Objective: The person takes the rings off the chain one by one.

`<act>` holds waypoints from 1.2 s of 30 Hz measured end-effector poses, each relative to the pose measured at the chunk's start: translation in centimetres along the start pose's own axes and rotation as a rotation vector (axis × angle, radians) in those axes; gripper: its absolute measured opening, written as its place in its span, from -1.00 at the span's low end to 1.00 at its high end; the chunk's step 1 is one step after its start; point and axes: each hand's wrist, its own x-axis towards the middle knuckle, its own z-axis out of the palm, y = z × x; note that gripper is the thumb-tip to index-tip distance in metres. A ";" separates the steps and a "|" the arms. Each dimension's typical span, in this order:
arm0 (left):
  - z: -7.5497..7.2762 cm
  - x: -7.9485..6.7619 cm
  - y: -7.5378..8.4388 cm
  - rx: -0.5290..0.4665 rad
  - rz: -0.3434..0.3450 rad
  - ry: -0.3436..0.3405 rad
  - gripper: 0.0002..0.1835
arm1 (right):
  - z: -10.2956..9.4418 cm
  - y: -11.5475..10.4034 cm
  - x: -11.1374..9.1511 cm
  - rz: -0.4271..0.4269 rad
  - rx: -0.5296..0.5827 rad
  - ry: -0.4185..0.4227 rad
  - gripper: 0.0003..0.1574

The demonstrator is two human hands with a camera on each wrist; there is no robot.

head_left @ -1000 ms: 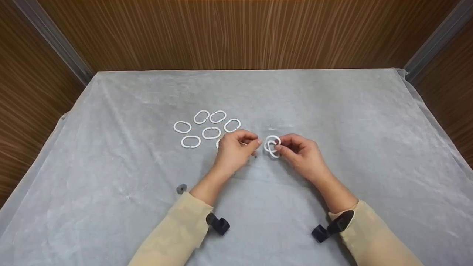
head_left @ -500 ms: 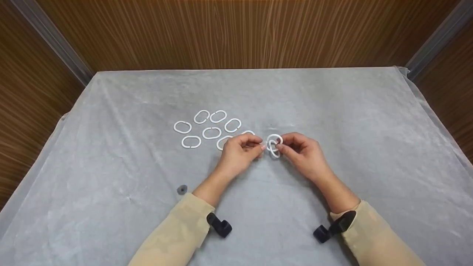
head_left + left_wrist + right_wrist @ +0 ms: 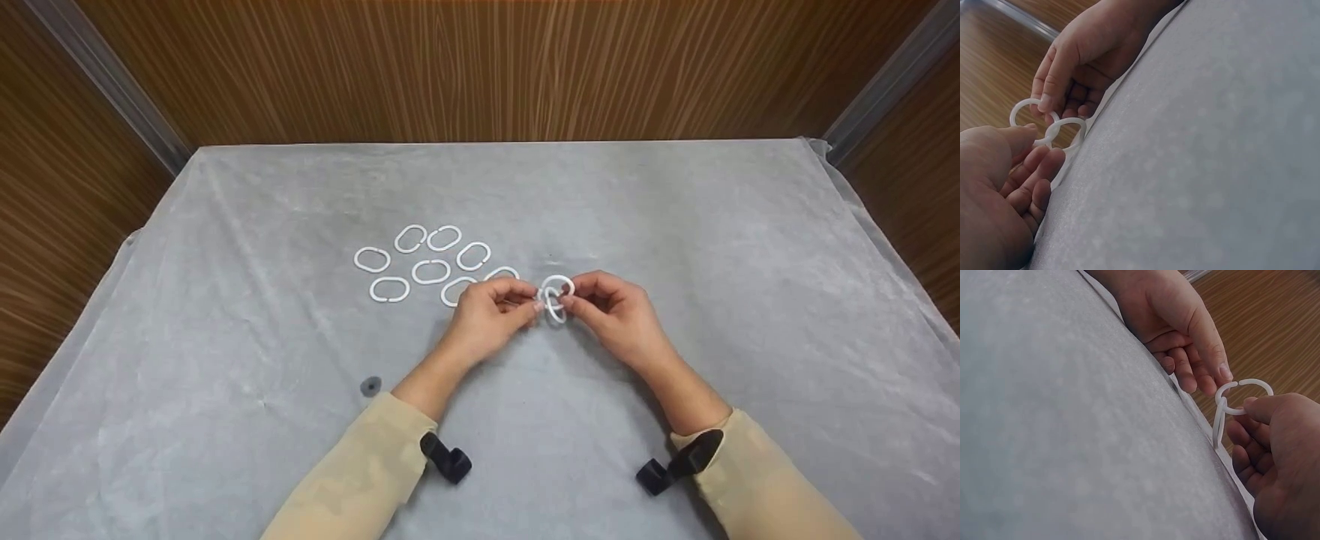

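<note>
Two white oval plastic rings are linked together between my hands, above the cloth. My right hand (image 3: 619,319) pinches the upper split ring (image 3: 1258,381) between thumb and fingers; its narrow gap shows in the right wrist view. From that ring hangs the second ring (image 3: 1218,424), looped through it. On the other side, my left hand (image 3: 480,319) pinches the upper ring's edge close to the gap, its thumb (image 3: 1225,371) lying on the ring. Its fingertips partly cover the ring in the head view.
Several loose split rings (image 3: 389,279) lie on the grey cloth (image 3: 285,330) left of centre, two partly hidden by the left hand. A small dark grey disc (image 3: 370,386) sits near the left sleeve. Wood-grain panels (image 3: 487,71) stand behind the table and at both sides.
My left hand has moved right from just apart to reach the upper ring, uncovering more of the loose rings behind it. The right hand still holds the linked pair nearly in place.
</note>
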 end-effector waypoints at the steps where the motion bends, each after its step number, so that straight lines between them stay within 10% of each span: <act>1: 0.0 0.0 0.0 0.002 -0.001 -0.003 -0.87 | 0.0 0.0 0.0 0.001 0.000 0.000 -0.86; 36: 0.0 0.1 -0.1 -0.020 -0.006 -0.007 -0.93 | 0.1 0.1 0.0 0.006 0.036 -0.032 -0.86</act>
